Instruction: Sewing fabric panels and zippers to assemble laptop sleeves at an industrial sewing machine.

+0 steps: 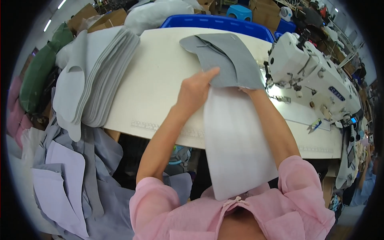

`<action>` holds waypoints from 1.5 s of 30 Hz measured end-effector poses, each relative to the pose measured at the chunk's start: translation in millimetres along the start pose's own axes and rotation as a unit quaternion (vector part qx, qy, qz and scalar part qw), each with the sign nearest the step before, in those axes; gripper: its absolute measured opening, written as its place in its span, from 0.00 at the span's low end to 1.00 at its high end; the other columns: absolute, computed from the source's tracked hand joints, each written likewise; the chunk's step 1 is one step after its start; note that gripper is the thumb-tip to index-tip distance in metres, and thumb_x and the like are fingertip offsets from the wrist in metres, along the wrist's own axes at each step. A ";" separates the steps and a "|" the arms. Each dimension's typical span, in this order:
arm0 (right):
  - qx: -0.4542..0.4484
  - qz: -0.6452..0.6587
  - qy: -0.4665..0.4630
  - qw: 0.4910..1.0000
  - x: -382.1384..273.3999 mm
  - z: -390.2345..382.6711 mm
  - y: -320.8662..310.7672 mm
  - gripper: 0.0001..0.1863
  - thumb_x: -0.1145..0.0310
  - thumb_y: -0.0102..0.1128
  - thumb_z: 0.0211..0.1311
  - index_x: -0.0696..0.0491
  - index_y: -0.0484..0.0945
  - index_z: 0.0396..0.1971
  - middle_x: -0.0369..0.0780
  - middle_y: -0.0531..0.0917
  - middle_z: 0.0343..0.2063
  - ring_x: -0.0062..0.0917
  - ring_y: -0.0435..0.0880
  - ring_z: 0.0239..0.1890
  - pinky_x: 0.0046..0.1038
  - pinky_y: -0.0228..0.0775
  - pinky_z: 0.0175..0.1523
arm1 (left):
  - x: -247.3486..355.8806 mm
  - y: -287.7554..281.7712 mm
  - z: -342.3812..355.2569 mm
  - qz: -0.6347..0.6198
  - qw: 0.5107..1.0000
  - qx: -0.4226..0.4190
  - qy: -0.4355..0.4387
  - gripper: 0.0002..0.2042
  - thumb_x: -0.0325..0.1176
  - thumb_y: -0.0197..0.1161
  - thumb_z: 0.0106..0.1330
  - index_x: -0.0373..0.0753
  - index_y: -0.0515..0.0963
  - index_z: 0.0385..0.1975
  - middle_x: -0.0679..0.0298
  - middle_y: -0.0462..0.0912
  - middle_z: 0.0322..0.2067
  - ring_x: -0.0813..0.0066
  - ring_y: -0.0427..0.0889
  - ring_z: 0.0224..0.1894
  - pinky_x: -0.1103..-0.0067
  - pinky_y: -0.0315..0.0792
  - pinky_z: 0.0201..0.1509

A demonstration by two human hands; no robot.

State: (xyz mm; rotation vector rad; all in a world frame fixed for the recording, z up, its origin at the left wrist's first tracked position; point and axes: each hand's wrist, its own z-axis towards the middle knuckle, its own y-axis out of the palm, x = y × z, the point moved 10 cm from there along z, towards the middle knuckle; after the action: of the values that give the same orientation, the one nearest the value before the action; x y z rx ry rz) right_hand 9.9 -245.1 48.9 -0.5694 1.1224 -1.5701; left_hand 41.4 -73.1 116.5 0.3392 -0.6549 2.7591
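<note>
A grey fabric piece with a curved slit-like fold lies at the far middle of the white table. My left hand is closed on its near left edge, thumb on top and the other fingers mostly out of sight. Below that edge a long whitish sheet hangs over the table front toward my lap; whether it joins the grey piece I cannot tell. My right hand reaches under the near right edge of the grey piece, which hides its fingers.
A white sewing machine stands close on the right, with small thread snips beside it. Stacked grey panels overhang the table's left side. Lavender and grey pieces hang below. Behind the table sits a blue bin.
</note>
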 end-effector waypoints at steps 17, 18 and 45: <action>0.038 0.067 -0.016 0.997 16.2 103.6 53.0 0.30 0.55 0.51 0.53 0.53 0.57 0.53 0.43 0.66 0.51 0.31 0.65 0.52 0.27 0.59 0.55 | 40.5 41.8 -43.1 -0.111 0.984 -0.140 0.017 0.26 0.19 0.54 0.38 0.32 0.70 0.45 0.65 0.61 0.11 0.72 0.64 0.12 0.76 0.62 0.14; 0.028 0.071 -0.009 0.997 19.7 97.3 59.4 0.30 0.55 0.51 0.53 0.53 0.57 0.53 0.42 0.66 0.51 0.31 0.65 0.52 0.27 0.59 0.55 | 37.1 41.8 -43.6 -0.102 0.985 -0.137 0.021 0.26 0.19 0.54 0.38 0.32 0.71 0.45 0.65 0.60 0.10 0.72 0.64 0.12 0.77 0.61 0.14; -0.167 0.130 0.006 0.977 28.9 -24.1 81.5 0.26 0.54 0.50 0.54 0.53 0.64 0.49 0.42 0.69 0.49 0.31 0.67 0.50 0.27 0.60 0.53 | 35.4 13.1 -43.2 0.030 0.997 -0.052 0.053 0.17 0.16 0.53 0.40 0.33 0.75 0.34 0.60 0.75 0.20 0.71 0.69 0.14 0.81 0.64 0.18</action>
State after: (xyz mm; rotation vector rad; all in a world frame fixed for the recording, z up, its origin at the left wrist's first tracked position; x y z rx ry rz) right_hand 20.2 -261.8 -38.7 -0.6060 1.4211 -1.1696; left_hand -2.8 -56.4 84.0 0.1535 -0.7888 2.7636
